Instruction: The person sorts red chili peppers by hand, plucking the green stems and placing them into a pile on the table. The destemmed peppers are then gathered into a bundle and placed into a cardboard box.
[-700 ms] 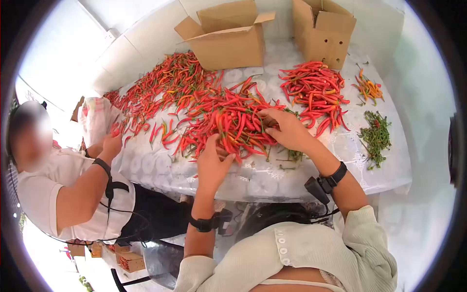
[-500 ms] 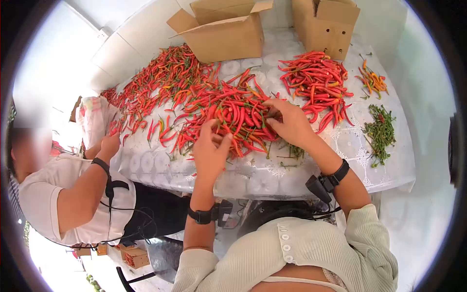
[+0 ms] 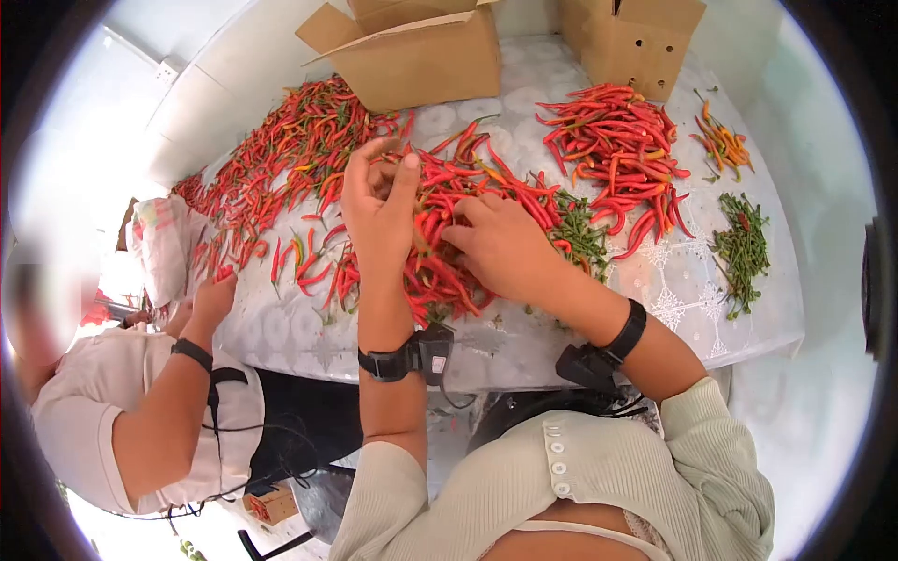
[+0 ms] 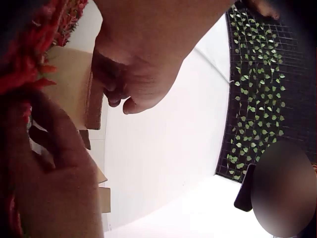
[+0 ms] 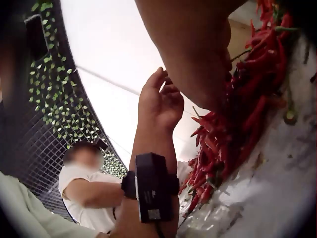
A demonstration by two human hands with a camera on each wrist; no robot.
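Note:
In the head view, a heap of red chillies point(image 3: 447, 285) lies on the table in front of me, partly hidden by both hands. My left hand point(image 3: 379, 210) is raised over its left side, fingers loosely bent, with nothing visible between them. Low at the heap is my right hand point(image 3: 505, 248), its bent fingertips among the chillies. I cannot tell whether those fingers pinch one. The left wrist view has the left hand point(image 4: 141, 74) above the right hand point(image 4: 59, 163), which is close against the chillies. Green stems point(image 3: 585, 234) lie just right of the right hand.
Behind stand two cardboard boxes point(image 3: 421, 65). A second red chilli pile point(image 3: 613, 140), orange chillies point(image 3: 725, 145) and a stem pile point(image 3: 742, 252) lie on the right. More chillies point(image 3: 309, 131) spread back left. A person point(image 3: 159, 411) at the left holds something red beside a sack point(image 3: 159, 243).
My left hand has risen from the front of the heap, away from me. The right hand has shifted left and nearer to me across the heap, uncovering the green stems. The view has tilted slightly.

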